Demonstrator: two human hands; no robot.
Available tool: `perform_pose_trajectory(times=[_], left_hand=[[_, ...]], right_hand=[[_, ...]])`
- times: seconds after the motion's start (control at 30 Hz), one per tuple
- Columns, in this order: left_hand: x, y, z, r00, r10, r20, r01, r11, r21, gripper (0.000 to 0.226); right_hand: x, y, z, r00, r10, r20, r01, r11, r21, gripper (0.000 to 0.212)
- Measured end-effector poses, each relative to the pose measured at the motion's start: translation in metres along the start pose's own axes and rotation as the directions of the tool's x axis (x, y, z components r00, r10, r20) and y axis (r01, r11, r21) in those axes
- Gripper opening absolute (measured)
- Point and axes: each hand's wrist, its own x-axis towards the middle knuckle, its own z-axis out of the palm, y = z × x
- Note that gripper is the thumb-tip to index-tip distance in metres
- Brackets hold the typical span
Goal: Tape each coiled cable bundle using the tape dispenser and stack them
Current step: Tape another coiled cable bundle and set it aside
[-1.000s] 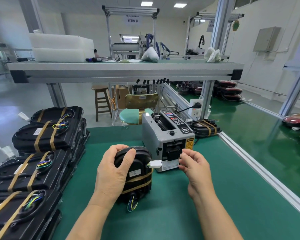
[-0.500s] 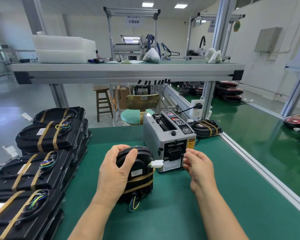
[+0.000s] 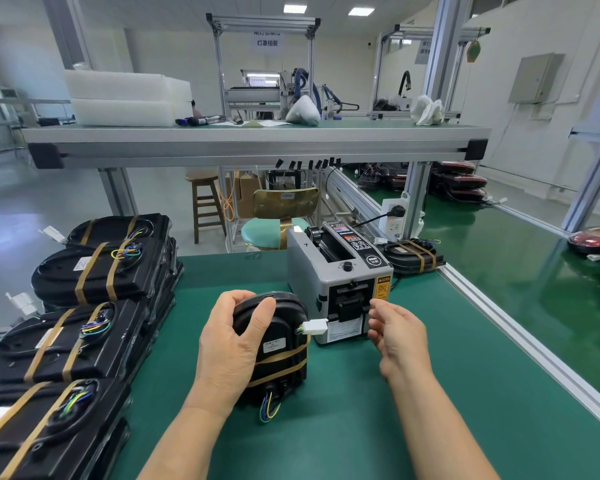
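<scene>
A black coiled cable bundle (image 3: 278,344) stands upright on the green mat, wrapped by two tan tape bands, with a white connector (image 3: 315,326) sticking out to the right and coloured wires at its foot. My left hand (image 3: 232,348) grips its top and left side. The grey tape dispenser (image 3: 340,282) sits just behind it to the right. My right hand (image 3: 397,332) hovers at the dispenser's front outlet, fingers curled, thumb near forefinger; I cannot make out whether it pinches any tape.
Stacks of taped black bundles (image 3: 84,306) fill the left of the mat. Another taped bundle (image 3: 413,254) lies behind the dispenser by the aluminium rail (image 3: 520,341). An overhead shelf (image 3: 257,143) spans the bench, and a chair (image 3: 281,216) stands beyond it.
My right hand has drawn slightly right and up from the dispenser's outlet. The left hand and the bundle have stayed in place.
</scene>
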Motion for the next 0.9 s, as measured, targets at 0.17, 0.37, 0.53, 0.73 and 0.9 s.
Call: perform_pose_trajectory(times=[0.17,0.37,0.53,0.73,0.9], left_hand=[[0.000,0.000,0.000,1.000,-0.004,-0.004,0.004,1.000,0.001,0.043],[0.000,-0.001,-0.001,1.000,-0.001,-0.002,0.001,1.000,0.016,0.042],[0.000,0.000,0.000,1.000,-0.006,-0.005,0.006,1.000,0.012,0.043],[-0.002,0.001,0.000,1.000,-0.010,-0.003,0.010,1.000,-0.004,0.049],[-0.002,0.002,0.000,1.000,-0.015,-0.005,0.015,1.000,-0.005,0.050]], right_hand=[[0.001,-0.001,0.008,1.000,0.008,0.002,-0.008,1.000,-0.020,0.008],[0.003,-0.003,0.018,1.000,0.014,-0.004,-0.014,0.999,-0.040,0.009],[0.003,-0.004,0.022,0.999,0.033,-0.019,-0.035,0.998,-0.059,0.014],[0.004,-0.009,0.025,0.997,0.066,-0.033,-0.069,0.992,-0.101,0.014],[0.004,-0.009,0.026,0.996,0.069,-0.053,-0.074,0.992,-0.102,0.015]])
